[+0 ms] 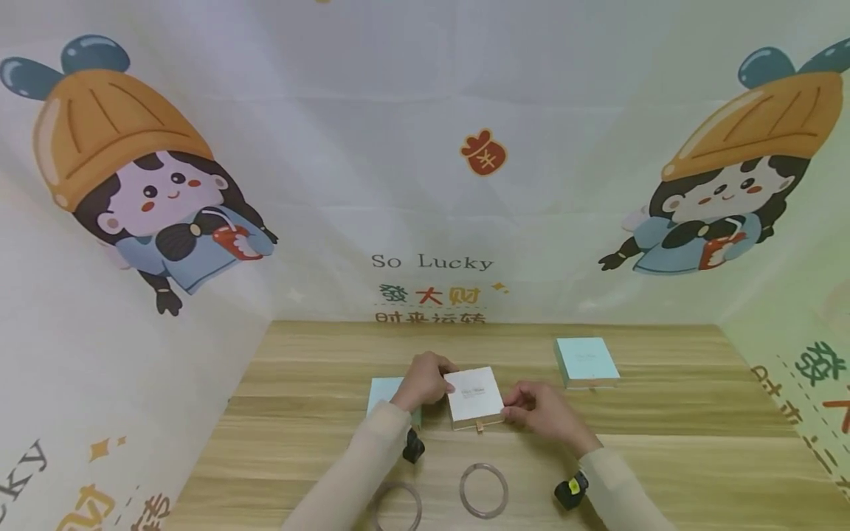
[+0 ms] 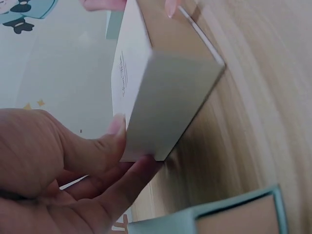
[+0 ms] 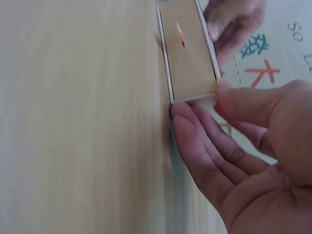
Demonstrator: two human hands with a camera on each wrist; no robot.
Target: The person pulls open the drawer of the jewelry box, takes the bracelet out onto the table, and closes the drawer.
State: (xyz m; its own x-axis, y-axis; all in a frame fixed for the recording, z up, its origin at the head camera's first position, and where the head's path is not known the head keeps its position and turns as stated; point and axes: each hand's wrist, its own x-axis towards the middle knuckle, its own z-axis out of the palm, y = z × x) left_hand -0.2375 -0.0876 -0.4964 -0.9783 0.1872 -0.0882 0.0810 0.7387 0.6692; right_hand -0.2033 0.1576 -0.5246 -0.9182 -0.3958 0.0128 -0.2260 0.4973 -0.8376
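Note:
A white drawer-style gift box (image 1: 475, 398) lies on the wooden table, lettering on its lid and a kraft-brown drawer front facing me. From that front hangs a small orange-pink ribbon tab (image 3: 180, 35). My left hand (image 1: 428, 377) holds the box's far left corner, thumb at the top edge and fingers at the back, as the left wrist view shows. On the other side, my right hand (image 1: 544, 413) grips the near right corner between thumb and fingers. The drawer front (image 3: 190, 63) sits flush in its sleeve.
One pale teal box (image 1: 383, 391) is partly covered by my left forearm; a second teal box (image 1: 587, 360) stands at the back right. Two purplish-grey bangles (image 1: 505, 490) lie near the front, one beside my left sleeve. A printed cloth backdrop (image 1: 551, 221) surrounds the table (image 1: 664, 457).

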